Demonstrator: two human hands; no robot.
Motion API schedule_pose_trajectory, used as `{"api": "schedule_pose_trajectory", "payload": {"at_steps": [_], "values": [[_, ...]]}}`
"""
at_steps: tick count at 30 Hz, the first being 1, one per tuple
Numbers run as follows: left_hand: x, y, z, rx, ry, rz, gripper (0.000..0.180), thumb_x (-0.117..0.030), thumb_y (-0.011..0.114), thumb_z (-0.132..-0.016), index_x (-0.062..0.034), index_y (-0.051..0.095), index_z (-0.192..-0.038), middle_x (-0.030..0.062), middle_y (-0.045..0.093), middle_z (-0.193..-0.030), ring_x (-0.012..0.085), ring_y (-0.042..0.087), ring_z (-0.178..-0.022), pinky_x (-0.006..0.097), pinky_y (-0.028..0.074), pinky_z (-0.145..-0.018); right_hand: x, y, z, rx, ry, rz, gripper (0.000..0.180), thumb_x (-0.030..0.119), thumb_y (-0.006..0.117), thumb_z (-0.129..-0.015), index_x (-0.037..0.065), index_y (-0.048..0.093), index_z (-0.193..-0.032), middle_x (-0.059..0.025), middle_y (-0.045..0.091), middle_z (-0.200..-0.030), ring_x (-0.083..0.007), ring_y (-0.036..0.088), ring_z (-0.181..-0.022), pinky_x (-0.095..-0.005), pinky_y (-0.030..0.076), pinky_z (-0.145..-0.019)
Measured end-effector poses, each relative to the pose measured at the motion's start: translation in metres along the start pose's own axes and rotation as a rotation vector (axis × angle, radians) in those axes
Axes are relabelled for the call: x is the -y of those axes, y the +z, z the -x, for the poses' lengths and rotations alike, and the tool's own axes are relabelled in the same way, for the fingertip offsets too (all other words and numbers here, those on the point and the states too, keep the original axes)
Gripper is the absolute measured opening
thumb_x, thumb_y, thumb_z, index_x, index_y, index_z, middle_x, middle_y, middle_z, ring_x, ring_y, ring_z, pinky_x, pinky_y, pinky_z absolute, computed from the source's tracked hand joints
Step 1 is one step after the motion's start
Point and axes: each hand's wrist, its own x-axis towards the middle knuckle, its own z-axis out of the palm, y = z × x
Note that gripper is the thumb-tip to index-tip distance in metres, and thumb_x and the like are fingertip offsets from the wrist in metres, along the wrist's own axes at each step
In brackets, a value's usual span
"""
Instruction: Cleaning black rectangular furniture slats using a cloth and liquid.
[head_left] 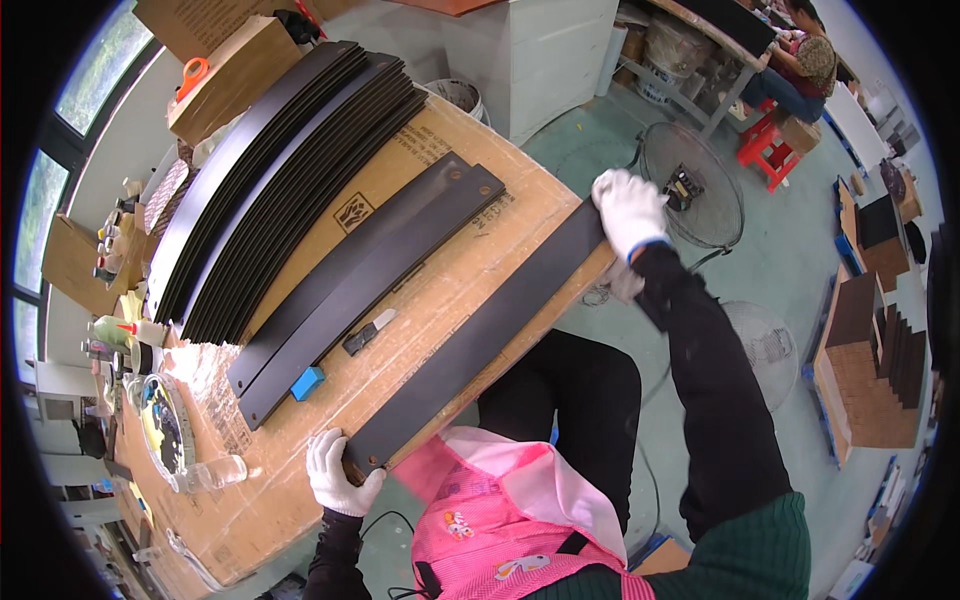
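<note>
A long, flat dark-grey board (480,335) lies slantwise along the table's near edge, with a small hole at its left end. My left hand (338,474), in a white glove, grips that end between thumb and fingers. At the board's far right end is my right hand (630,212), also gloved in white, its fingers closed over the end. A blurred whitish thing (626,282) shows below that hand; I cannot tell what it is. Two similar boards (370,290) lie farther in, near a small blue block (308,384) and a short-bladed scraper or knife (369,332).
Stacked dark boards (300,190) fill the far left of the cardboard-covered table (530,190). A round dish of paint-like stuff (165,430), a clear cup (215,473) and bottles (125,332) stand at left. Two fans (690,185) are right of the table; a seated person (800,65) works beyond.
</note>
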Motion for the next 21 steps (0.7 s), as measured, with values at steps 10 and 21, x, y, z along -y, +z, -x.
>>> {"api": "schedule_pose_trajectory", "payload": {"at_steps": [10, 21], "values": [[0.000, -0.001, 0.006, -0.017, -0.029, 0.011, 0.075, -0.024, 0.084, -0.061, -0.0017, 0.058, -0.128, 0.0219, 0.062, -0.137, 0.0467, 0.057, -0.128, 0.058, 0.043, -0.115, 0.006, -0.003, -0.016, 0.037, 0.031, 0.007, 0.018, 0.017, 0.055, -0.100, 0.009, 0.063, -0.115, -0.0103, 0.065, -0.104, -0.0257, 0.069, -0.095, -0.0436, 0.056, -0.079], [-0.001, -0.003, 0.007, -0.045, -0.014, -0.011, 0.081, -0.025, 0.089, -0.059, -0.0043, 0.057, -0.130, 0.0184, 0.064, -0.132, 0.0445, 0.059, -0.124, 0.058, 0.043, -0.113, 0.158, -0.106, 0.106, -0.039, -0.031, -0.617, 0.006, 0.012, 0.055, -0.092, 0.012, 0.061, -0.095, -0.0088, 0.060, -0.091, -0.0268, 0.063, -0.087, -0.0425, 0.049, -0.077]]}}
